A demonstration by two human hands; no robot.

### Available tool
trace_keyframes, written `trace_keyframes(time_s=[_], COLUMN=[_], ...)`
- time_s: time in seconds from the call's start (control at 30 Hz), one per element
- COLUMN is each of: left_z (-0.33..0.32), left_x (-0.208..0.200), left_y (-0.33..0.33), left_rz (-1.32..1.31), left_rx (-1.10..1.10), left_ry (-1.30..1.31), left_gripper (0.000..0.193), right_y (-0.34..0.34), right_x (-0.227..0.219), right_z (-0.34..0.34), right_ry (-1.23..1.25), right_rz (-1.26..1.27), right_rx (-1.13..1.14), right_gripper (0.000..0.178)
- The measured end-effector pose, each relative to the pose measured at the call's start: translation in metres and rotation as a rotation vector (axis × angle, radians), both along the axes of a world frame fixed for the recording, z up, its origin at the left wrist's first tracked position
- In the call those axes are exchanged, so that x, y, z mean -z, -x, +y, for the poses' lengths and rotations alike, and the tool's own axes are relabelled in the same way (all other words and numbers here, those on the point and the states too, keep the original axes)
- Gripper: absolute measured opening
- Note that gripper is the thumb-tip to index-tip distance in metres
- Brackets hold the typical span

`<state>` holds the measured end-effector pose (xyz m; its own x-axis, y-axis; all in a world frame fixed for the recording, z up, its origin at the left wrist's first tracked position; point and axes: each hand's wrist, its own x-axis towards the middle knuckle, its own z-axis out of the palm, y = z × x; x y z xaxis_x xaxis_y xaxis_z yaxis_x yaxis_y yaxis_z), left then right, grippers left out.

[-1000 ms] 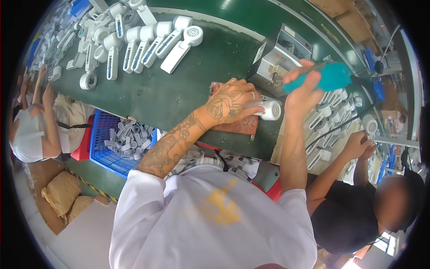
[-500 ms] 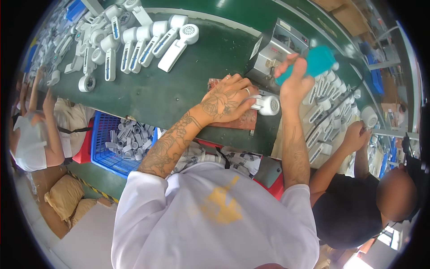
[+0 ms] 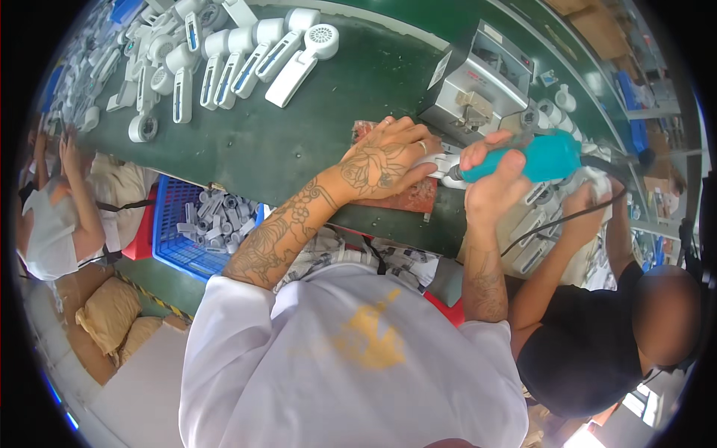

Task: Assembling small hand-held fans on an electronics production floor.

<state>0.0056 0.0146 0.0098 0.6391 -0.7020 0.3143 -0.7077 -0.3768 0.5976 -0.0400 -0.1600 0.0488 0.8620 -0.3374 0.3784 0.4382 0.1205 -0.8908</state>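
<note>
My left hand (image 3: 392, 160) is closed over a white handheld fan (image 3: 446, 161), pressing it down on a worn red-brown board (image 3: 413, 200). Most of the fan's handle is hidden under my palm. In my right hand (image 3: 494, 178) is a teal electric screwdriver (image 3: 549, 158), gripped around its body and lying nearly level. Its dark tip points left and meets the fan close to my left thumb; the exact contact point is too small to make out.
A grey metal screw feeder (image 3: 478, 86) stands just beyond my hands. White fans (image 3: 295, 78) lie in a row at the far left. A blue basket (image 3: 175, 239) of white parts sits below the bench. A black cord (image 3: 560, 220) trails rightward, near a co-worker (image 3: 579, 336).
My right hand has brought the screwdriver down from beside the screw feeder, tip now at the fan. My left hand keeps its hold. The co-worker's hands at right have shifted.
</note>
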Motion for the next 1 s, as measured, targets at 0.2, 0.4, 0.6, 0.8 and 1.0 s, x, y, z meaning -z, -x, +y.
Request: trace_keyframes(time_s=[0.2, 0.4, 0.6, 0.8, 1.0], left_z=[0.0, 0.002, 0.004, 0.048, 0.056], left_x=[-0.002, -0.001, -0.006, -0.019, -0.028], left_y=[-0.002, 0.0, 0.015, 0.031, -0.012], left_rz=[0.01, -0.052, -0.267, -0.298, -0.426], left_rx=[-0.003, -0.006, 0.061, -0.432, -0.723], left_ry=[-0.035, 0.003, 0.163, 0.121, 0.041], left_gripper=[0.031, 0.034, 0.033, 0.018, 0.035], right_y=[-0.001, 0.0, 0.027, 0.096, 0.147], right_x=[0.005, 0.005, -0.004, -0.018, -0.003], right_z=[0.005, 0.007, 0.004, -0.007, -0.035], right_ry=[0.011, 0.024, -0.053, -0.078, 0.037], right_rz=[-0.014, 0.015, 0.045, -0.24, 0.06], right_rx=[0.007, 0.026, 0.017, 0.014, 0.173], right_gripper=[0.054, 0.057, 0.059, 0.076, 0.076])
